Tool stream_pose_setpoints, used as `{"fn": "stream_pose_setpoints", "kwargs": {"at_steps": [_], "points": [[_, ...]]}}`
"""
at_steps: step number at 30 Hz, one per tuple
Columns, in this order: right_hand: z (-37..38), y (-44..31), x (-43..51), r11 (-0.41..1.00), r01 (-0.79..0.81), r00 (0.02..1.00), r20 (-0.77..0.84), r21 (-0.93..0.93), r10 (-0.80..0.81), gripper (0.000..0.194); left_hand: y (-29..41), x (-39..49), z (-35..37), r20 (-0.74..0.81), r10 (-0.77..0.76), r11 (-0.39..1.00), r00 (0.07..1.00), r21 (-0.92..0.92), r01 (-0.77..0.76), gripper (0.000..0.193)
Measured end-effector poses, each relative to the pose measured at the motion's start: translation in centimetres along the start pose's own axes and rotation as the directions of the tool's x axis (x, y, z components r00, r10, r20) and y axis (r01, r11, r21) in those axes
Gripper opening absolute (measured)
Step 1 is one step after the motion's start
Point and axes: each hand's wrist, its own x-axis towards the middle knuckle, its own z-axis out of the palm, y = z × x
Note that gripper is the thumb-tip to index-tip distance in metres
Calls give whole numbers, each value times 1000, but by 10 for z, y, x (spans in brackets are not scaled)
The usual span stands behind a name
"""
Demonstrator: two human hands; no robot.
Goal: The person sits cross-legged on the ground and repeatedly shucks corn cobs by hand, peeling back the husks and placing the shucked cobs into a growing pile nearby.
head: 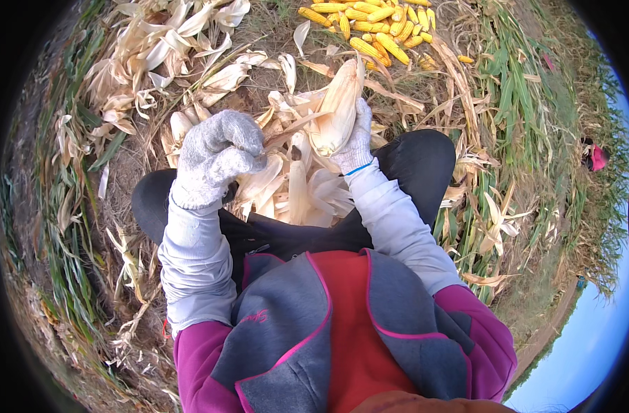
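My right hand (pixel 356 137), in a pale knit glove, supports an ear of corn (pixel 337 111) still wrapped in dry, pale husk. The ear tilts, with its narrow end pointing away from me. From its left side a brownish husk leaf (pixel 293 128) stretches across to my left hand (pixel 219 152). That hand, in a grey-white glove, has its fingers curled and the thumb pressed in around the leaf's end; the exact grip is partly hidden. Below both hands, between my legs, lies a heap of husked ears and loose husks (pixel 299 191).
Bare yellow corn cobs (pixel 379 26) are piled ahead. A large heap of stripped husks (pixel 159 46) lies at the far left. Cut green and dry stalks (pixel 510 93) line both sides. Far off at the right is a person in bright pink (pixel 598 156), by standing plants.
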Motion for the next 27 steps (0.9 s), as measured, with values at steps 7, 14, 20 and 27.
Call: {"fn": "stream_pose_setpoints", "kwargs": {"at_steps": [7, 14, 20, 27], "points": [[7, -20, 12, 986, 159, 983, -86, -47, -163, 52, -11, -12, -14, -113, -51, 977, 992, -213, 26, 22], [-6, -14, 8, 870, 164, 984, 10, -465, -181, 64, -26, 20, -72, -596, 106, 795, 796, 532, 292, 25], [33, 9, -9, 223, 287, 958, 274, -932, -88, 88, -98, 53, -44, -455, -73, 850, 888, 437, 294, 70], [32, 24, -25, -66, 295, 954, 290, -953, 77, 91, -113, 59, -4, -498, -200, 936, 844, 159, 315, 77]]}}
